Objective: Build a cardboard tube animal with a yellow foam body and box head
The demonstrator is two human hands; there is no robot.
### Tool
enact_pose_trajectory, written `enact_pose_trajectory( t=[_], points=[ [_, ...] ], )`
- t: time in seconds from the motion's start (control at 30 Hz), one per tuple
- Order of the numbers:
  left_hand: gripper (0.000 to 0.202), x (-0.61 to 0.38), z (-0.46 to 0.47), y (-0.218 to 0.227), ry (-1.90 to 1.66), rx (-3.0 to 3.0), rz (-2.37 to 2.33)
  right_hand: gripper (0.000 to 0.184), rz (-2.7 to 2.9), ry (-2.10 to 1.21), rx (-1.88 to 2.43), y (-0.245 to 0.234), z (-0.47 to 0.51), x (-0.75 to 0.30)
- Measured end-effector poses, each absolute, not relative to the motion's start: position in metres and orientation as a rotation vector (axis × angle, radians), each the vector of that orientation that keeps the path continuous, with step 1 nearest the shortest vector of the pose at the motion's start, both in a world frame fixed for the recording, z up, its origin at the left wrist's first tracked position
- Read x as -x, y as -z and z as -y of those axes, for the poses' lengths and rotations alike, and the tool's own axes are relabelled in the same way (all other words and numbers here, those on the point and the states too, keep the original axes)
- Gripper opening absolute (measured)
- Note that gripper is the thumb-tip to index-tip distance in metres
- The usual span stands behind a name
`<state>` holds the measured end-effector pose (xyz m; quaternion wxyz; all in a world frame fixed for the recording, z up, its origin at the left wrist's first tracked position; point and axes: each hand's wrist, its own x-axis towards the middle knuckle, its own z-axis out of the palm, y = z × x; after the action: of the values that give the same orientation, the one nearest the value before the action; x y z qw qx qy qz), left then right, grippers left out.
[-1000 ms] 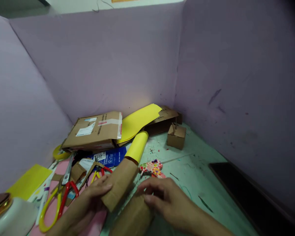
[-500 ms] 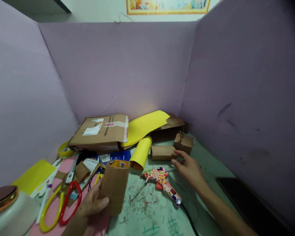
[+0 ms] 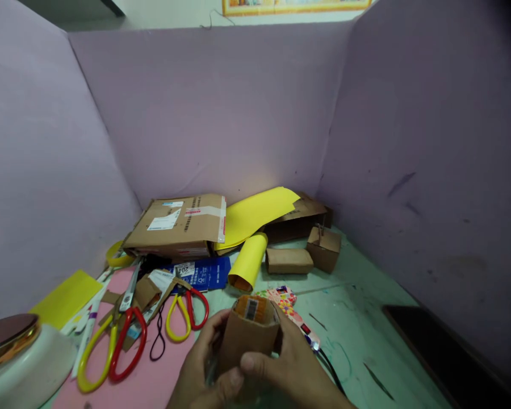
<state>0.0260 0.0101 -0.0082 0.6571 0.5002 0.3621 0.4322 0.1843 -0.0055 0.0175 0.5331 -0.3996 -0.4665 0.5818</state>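
Observation:
Between my two hands stands a brown cardboard tube [image 3: 247,341], its open top tilted toward the far wall and its orange inside with a barcode label showing. My left hand [image 3: 210,363] wraps its left side, thumb across the front. On the right side my right hand [image 3: 292,363] grips it, with that thumb also on the front face. Just behind the tube lies a flower-patterned hot glue gun [image 3: 287,304], partly covered by the tube and my right hand. Beyond it rest a smaller cardboard tube [image 3: 289,261] and a small cardboard box [image 3: 324,249].
Two pairs of red-and-yellow scissors [image 3: 128,341] lie at left on pink paper [image 3: 153,375] among cardboard scraps. A rolled yellow sheet [image 3: 249,262], a large cardboard box [image 3: 183,221] and yellow sheets [image 3: 255,216] are farther back. A black panel [image 3: 434,346] lies at right.
My right hand has left the smaller tube at the back and come to the tube in my left hand. The held tube has moved right, in front of the glue gun.

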Motion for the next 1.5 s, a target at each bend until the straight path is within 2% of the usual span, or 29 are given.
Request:
enact_pose_trajectory(
  t=[0.1,0.27,0.43,0.5,0.63,0.77,0.83,0.93,1.0,1.1,1.23,1.37,1.4,1.5],
  points=[
    [0.066,-0.026,-0.008,-0.001,-0.935,-1.114,-0.797,0.067,1.065,-1.444,0.924,-0.007,0.004,-0.189],
    [0.055,-0.025,-0.009,-0.008,-0.920,-1.006,-0.792,0.065,1.066,-1.530,0.820,-0.003,0.005,-0.188],
    [0.058,-0.025,-0.010,-0.009,-0.871,-1.074,-0.685,0.056,1.129,-1.525,0.751,-0.008,0.005,-0.189],
    [0.059,-0.026,-0.008,-0.010,-0.884,-1.081,-0.687,0.057,1.152,-1.510,0.749,-0.010,0.006,-0.189],
    [0.061,-0.027,-0.005,-0.011,-0.969,-1.055,-0.761,0.081,1.087,-1.403,0.875,-0.010,0.011,-0.183],
    [0.066,-0.033,-0.004,-0.005,-1.087,-1.054,-0.899,0.105,1.142,-1.446,0.862,-0.007,0.016,-0.174],
    [0.069,-0.036,-0.004,0.000,-1.128,-1.081,-0.941,0.101,1.206,-1.412,0.832,-0.006,0.016,-0.173],
    [0.067,-0.037,-0.006,0.007,-1.150,-1.126,-0.944,0.083,1.303,-1.294,0.961,-0.005,0.012,-0.181],
    [0.068,-0.034,-0.008,0.007,-1.175,-1.137,-0.964,0.077,1.359,-1.282,1.015,-0.006,0.008,-0.191],
    [0.073,-0.026,-0.010,0.004,-1.191,-1.180,-1.001,0.083,1.480,-1.285,1.010,-0.008,0.003,-0.203],
    [0.052,-0.018,-0.007,-0.001,-1.051,-1.271,-0.900,0.086,1.618,-1.286,0.950,-0.012,0.000,-0.212],
    [0.075,-0.019,0.001,-0.006,-1.205,-1.219,-0.954,0.087,1.659,-1.376,0.949,-0.012,0.003,-0.213],
    [0.075,-0.020,0.002,-0.008,-1.198,-1.242,-0.966,0.087,1.665,-1.403,0.946,-0.011,0.004,-0.213],
    [0.056,-0.018,0.003,-0.013,-1.123,-1.338,-1.006,0.085,1.709,-1.357,0.983,-0.006,0.005,-0.211]
  ],
)
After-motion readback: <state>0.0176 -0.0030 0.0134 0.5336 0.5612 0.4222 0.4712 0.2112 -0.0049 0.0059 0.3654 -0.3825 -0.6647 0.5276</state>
